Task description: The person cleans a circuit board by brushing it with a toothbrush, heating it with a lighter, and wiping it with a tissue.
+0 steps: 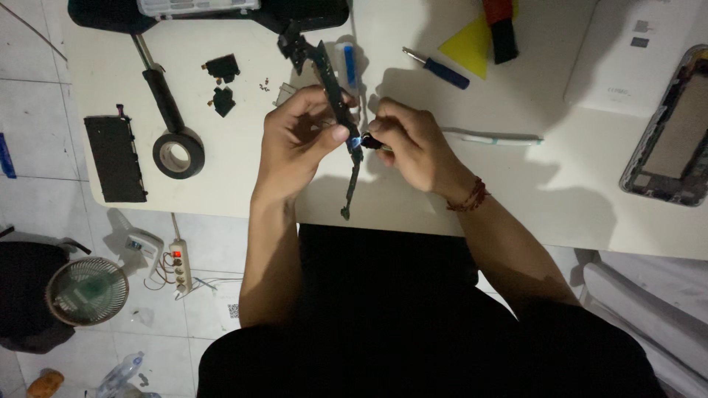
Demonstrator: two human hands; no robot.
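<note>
My left hand (299, 140) pinches a long, narrow dark circuit board (333, 92) that runs from the table's far side down past its front edge. My right hand (413, 144) holds a small dark tool (371, 141) whose tip touches the board where a bright blue-white spot glows. A red cord bracelet (472, 197) circles my right wrist. Both hands hover above the white table (221, 184).
A roll of black tape (178, 153), a flat black battery (115, 158), small black parts (221, 68) and tiny screws lie at left. A blue-handled screwdriver (436, 68), a yellow triangular pick (469, 46), a white stick (493, 137) and an opened tablet shell (675, 133) are right. A fan (86, 290) and power strip (180, 265) sit on the floor.
</note>
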